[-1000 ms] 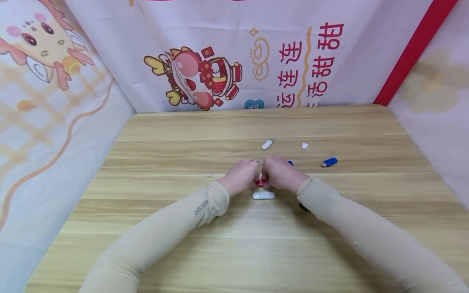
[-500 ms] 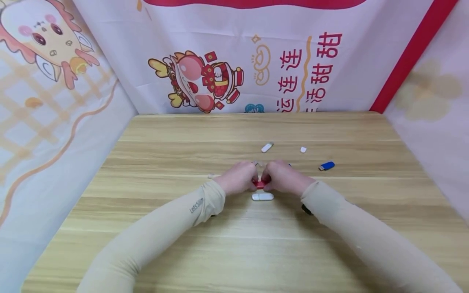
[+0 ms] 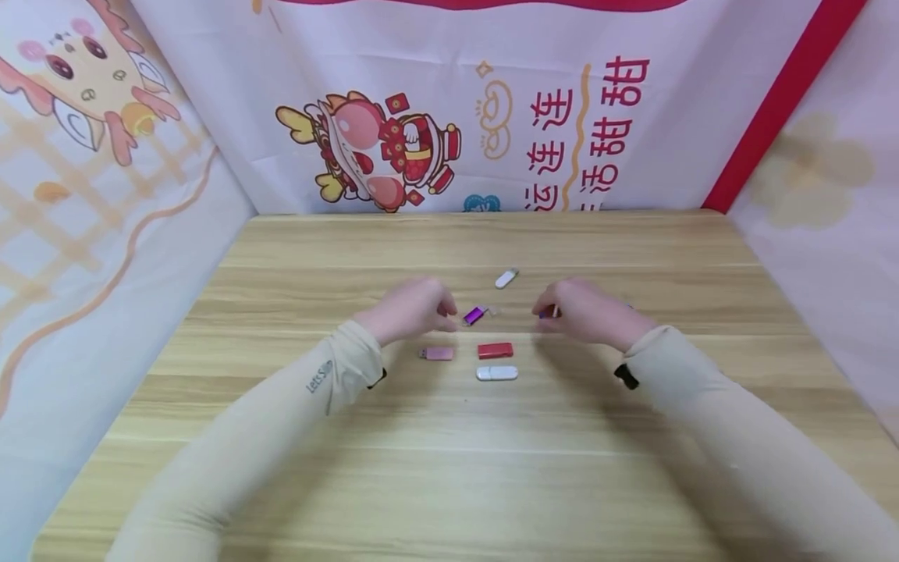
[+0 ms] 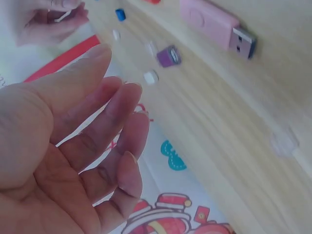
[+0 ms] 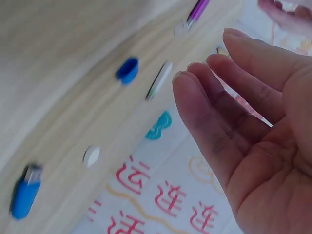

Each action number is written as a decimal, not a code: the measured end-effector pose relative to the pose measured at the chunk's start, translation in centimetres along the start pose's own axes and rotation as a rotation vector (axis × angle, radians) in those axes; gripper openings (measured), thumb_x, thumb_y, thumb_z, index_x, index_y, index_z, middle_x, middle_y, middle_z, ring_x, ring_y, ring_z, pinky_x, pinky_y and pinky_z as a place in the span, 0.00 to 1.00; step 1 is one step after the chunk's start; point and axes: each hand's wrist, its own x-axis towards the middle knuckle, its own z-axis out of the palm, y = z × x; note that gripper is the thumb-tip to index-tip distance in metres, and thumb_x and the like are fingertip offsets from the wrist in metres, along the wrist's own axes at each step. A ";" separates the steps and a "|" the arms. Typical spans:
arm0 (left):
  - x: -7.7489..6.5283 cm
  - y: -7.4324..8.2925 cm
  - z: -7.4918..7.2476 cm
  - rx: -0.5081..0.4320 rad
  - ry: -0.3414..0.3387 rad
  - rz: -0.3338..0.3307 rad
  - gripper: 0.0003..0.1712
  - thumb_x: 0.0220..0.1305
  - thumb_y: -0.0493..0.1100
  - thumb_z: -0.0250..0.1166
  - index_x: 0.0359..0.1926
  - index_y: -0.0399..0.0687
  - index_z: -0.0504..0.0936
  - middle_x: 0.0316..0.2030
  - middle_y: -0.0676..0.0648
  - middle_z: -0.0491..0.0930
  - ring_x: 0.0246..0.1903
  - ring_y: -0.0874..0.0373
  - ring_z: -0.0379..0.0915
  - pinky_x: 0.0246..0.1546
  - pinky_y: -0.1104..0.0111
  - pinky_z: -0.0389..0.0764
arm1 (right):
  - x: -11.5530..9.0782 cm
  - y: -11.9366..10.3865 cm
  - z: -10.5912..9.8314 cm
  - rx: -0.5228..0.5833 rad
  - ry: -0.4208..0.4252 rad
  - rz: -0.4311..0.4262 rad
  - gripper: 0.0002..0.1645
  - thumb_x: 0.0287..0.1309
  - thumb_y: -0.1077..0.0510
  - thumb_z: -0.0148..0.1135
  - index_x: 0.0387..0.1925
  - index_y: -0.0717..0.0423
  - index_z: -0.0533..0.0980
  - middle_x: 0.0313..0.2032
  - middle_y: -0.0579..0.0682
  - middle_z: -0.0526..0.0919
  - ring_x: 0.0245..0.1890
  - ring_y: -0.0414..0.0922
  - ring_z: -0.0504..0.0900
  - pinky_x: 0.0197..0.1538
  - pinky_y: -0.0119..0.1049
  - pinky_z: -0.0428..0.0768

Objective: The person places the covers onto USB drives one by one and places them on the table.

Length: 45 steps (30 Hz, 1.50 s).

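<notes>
My left hand hovers with its fingers loosely curved and nothing between them. Below it lies a pink USB stick, its metal plug bare in the left wrist view. Just right of those fingertips is a purple USB stick. My right hand is also raised, fingers relaxed and holding nothing; a blue cap lies beneath it. Between the hands, nearer the front, a red USB stick lies flat above a capped white USB stick.
Farther back lies another white USB stick, plug exposed. A blue USB stick and a small white cap lie to the right, largely hidden by the right hand in the head view. One clear cap is near the pink stick.
Both hands have let go of the red USB stick and moved apart, left hand leftward, right hand rightward. The red stick now lies on the table, and the pink and purple sticks have come into view.
</notes>
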 end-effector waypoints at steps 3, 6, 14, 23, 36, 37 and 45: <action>-0.1 -0.4 -0.3 0.004 0.013 0.011 0.13 0.52 0.46 0.69 0.39 0.45 0.85 0.33 0.52 0.82 0.32 0.62 0.75 0.37 0.68 0.76 | -0.8 1.1 -0.5 -0.007 0.030 -0.003 0.10 0.52 0.58 0.66 0.36 0.58 0.82 0.29 0.46 0.81 0.29 0.40 0.77 0.33 0.36 0.78; -0.1 -0.6 -0.3 0.005 0.017 0.014 0.13 0.53 0.46 0.69 0.38 0.45 0.85 0.33 0.52 0.82 0.33 0.62 0.75 0.38 0.68 0.76 | -1.6 2.1 -0.8 -0.027 0.070 -0.021 0.09 0.51 0.58 0.66 0.35 0.58 0.83 0.27 0.45 0.80 0.27 0.39 0.76 0.32 0.36 0.77; 0.7 -0.5 1.0 -0.025 0.001 -0.020 0.14 0.53 0.47 0.69 0.40 0.47 0.85 0.34 0.53 0.82 0.33 0.63 0.75 0.38 0.70 0.75 | -2.4 3.8 -0.2 -0.031 0.086 -0.011 0.05 0.51 0.59 0.66 0.31 0.56 0.83 0.25 0.44 0.81 0.26 0.37 0.77 0.32 0.36 0.77; 3.4 -0.6 1.9 -0.038 -0.023 -0.100 0.14 0.53 0.49 0.69 0.40 0.49 0.85 0.36 0.52 0.82 0.35 0.61 0.75 0.40 0.68 0.75 | -1.6 3.7 0.6 -0.028 0.044 0.064 0.09 0.52 0.56 0.66 0.34 0.56 0.83 0.29 0.45 0.83 0.28 0.39 0.78 0.35 0.38 0.77; 6.0 0.0 2.6 -0.086 -0.051 -0.194 0.14 0.49 0.50 0.71 0.34 0.48 0.83 0.29 0.52 0.78 0.30 0.57 0.72 0.33 0.66 0.72 | 3.2 0.9 1.7 0.060 0.010 0.156 0.08 0.56 0.55 0.62 0.33 0.55 0.83 0.28 0.45 0.81 0.28 0.41 0.77 0.36 0.37 0.77; 6.0 -0.1 2.6 -0.089 -0.054 -0.201 0.14 0.49 0.51 0.71 0.34 0.48 0.82 0.29 0.53 0.78 0.30 0.57 0.71 0.33 0.66 0.72 | 3.8 0.7 1.9 0.061 0.004 0.168 0.08 0.56 0.55 0.62 0.33 0.54 0.83 0.27 0.45 0.81 0.27 0.41 0.77 0.35 0.36 0.77; 6.5 -0.8 3.3 -0.087 -0.064 -0.157 0.11 0.50 0.48 0.71 0.33 0.48 0.82 0.27 0.53 0.78 0.29 0.58 0.73 0.34 0.67 0.73 | 6.9 -0.9 3.1 0.035 -0.027 0.220 0.08 0.52 0.53 0.65 0.26 0.55 0.81 0.22 0.47 0.78 0.24 0.44 0.75 0.30 0.34 0.75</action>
